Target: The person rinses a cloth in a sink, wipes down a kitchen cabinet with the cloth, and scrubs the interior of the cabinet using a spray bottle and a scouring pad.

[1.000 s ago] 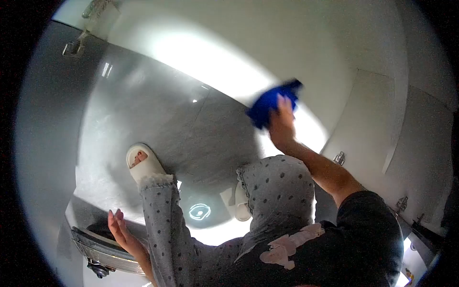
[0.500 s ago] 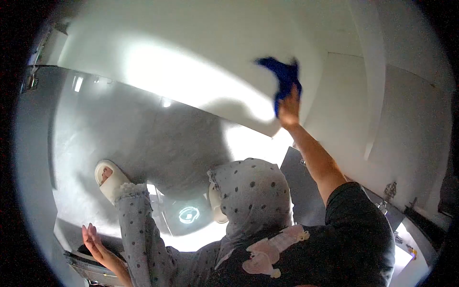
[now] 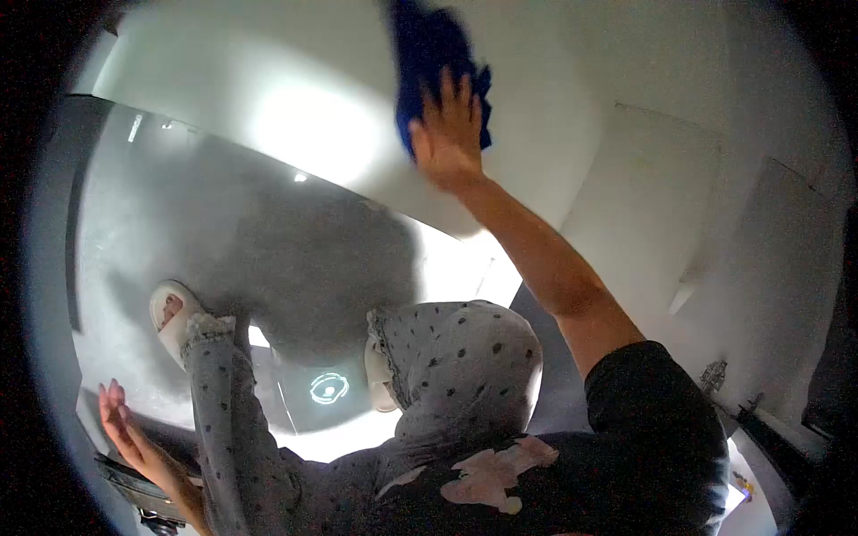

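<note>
My right hand [image 3: 450,143] lies with fingers stretched out over a dark blue cloth [image 3: 436,54], pressing it against a smooth white wall [image 3: 536,98]. The cloth's upper end is blurred and runs to the top edge of the view. At the lower left, my left hand [image 3: 128,427] is held out with its fingers extended and nothing in it. A dark object with a metallic front [image 3: 134,487] lies below that hand; I cannot make out whether they touch.
A grey, shiny floor [image 3: 268,232] meets the white wall along a slanting edge. My feet are in pale slippers [image 3: 174,313]. A ring-shaped light reflection shows between my legs. On the right are a dark ledge [image 3: 773,456] and a small metal fitting [image 3: 713,375].
My right hand has moved up and to the left along the wall with the blue cloth. My left hand appears slightly farther left and higher as the view has shifted.
</note>
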Demonstrator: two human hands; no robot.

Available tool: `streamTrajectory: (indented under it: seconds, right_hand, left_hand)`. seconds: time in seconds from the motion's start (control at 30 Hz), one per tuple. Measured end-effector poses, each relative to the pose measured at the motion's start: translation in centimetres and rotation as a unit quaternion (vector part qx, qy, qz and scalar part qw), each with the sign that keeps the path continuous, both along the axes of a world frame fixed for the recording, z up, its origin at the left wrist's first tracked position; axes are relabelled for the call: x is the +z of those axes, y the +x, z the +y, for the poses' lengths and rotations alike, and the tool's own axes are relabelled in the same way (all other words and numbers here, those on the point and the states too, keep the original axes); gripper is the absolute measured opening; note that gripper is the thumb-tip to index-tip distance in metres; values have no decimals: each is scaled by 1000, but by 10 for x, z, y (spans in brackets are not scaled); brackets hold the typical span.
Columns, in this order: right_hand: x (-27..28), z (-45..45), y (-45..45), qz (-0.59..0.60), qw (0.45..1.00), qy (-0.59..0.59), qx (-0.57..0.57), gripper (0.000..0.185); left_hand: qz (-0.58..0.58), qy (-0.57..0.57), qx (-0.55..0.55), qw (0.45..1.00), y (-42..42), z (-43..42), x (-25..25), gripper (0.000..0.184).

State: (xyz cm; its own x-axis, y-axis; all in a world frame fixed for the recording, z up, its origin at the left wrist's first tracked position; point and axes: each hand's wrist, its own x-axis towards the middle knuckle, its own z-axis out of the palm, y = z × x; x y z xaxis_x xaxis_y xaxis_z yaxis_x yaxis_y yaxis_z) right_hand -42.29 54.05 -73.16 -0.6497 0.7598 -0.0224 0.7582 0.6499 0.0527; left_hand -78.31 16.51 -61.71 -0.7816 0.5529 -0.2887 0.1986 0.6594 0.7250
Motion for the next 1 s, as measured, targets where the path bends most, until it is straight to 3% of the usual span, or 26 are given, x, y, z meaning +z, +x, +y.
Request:
streamTrajectory:
  seconds: [0.03,0.1,0.17,0.2,0.3,0.37,0.4,0.43,0.47,0.5,0.57,0.6,0.7,0.77,0.83,0.87,0.9,0.93,0.97,1.0]
  right_hand:
    - [12,-8,12,28,995,-91,20,54]
    - [8,8,56,-145,989,-37,11,51]
    - [-7,56,121,-209,975,13,-68,51]
    - [-15,86,159,-238,961,37,-133,51]
    - [-16,117,215,-363,879,24,-307,51]
    - [-14,56,207,-545,800,-21,-250,52]
    - [-15,-5,217,-132,920,-75,-362,52]
    - [-61,-62,274,47,988,143,-46,51]
    - [-11,-117,220,-131,932,-140,-306,52]
    - [7,-127,193,-99,913,-189,-349,49]
    - [-29,-92,235,-19,942,-145,-302,50]
    - [-82,-44,294,-63,986,133,-82,48]
    - [-41,124,262,-283,926,31,-248,44]
    - [-34,174,245,-278,903,-1,-329,42]
    - [-37,145,244,-388,887,39,-249,45]
    - [-33,106,241,-517,835,27,-188,47]
    - [-101,80,348,-197,954,161,-161,42]
    - [-78,-3,308,-86,975,18,-203,51]
    - [-49,-61,272,3,981,25,-190,55]
    - [-25,-71,250,-7,971,-44,-235,58]
  left_hand:
    - [9,29,-10,1000,-7,-2,-2,37]
    - [22,42,-34,998,-17,-22,-11,35]
    - [23,39,-10,999,-17,-31,-16,35]
    - [20,61,-49,997,-21,-46,-20,35]
    - [28,8,-26,999,-17,-53,-17,36]
    - [39,-15,-21,999,-11,-46,-11,37]
    - [51,-34,-13,998,-8,-40,-11,37]
    - [49,-30,-12,998,-9,-40,-12,37]
    - [75,-42,-20,996,-9,-42,-12,37]
    - [103,-56,-29,993,-10,-44,-11,38]
    - [97,-38,-8,995,-10,-42,-11,38]
    - [87,-22,5,996,-7,-43,-11,38]
    - [89,-16,-46,995,-3,-34,-8,38]
    - [76,11,-42,996,-3,-28,-11,38]
    - [84,0,-49,995,0,-10,-4,38]
    - [94,-4,-50,994,0,-10,-5,38]
    - [92,-6,-49,995,0,-11,-6,38]
    - [73,10,-45,996,-1,-15,-9,38]
    - [55,28,-39,997,-1,-16,-10,38]
    - [51,27,-41,997,-1,-13,-6,38]
